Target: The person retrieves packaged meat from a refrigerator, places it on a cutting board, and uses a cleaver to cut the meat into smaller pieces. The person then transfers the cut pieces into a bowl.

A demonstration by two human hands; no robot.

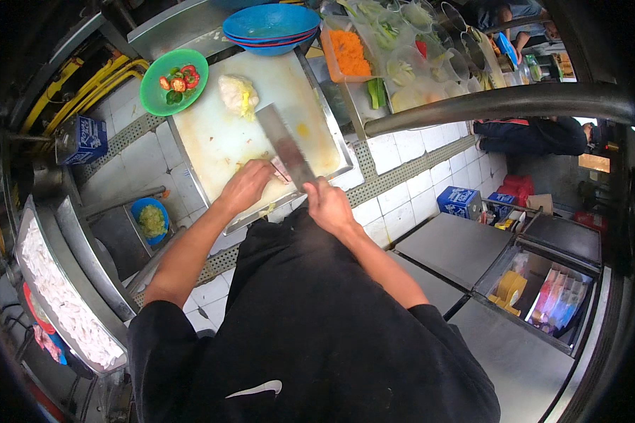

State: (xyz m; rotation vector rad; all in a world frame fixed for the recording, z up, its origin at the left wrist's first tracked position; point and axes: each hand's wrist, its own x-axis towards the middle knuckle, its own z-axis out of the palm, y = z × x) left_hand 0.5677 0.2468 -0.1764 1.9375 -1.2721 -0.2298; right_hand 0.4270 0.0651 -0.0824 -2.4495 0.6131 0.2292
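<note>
My right hand [327, 206] is wrapped round the handle of a broad cleaver [287, 146]. Its blade points away from me over a white cutting board [215, 151]. Close to the left of the blade, my left hand [250, 183] has its fingers bent together at a small pinkish-white piece of food [281, 170], whose exact kind is unclear. The fingertips press on that piece at the board's near part. Farther back on the board sits a pale lump of food with yellow bits [237, 95].
A green bowl [148, 90] of cut red peppers stands left of the board. Stacked blue bowls [271, 22] are behind it. An orange tub [329, 53] of shredded carrot and several clear containers stand far right, behind a thick pipe [487, 113]. A tray [70, 303] of white strips lies left.
</note>
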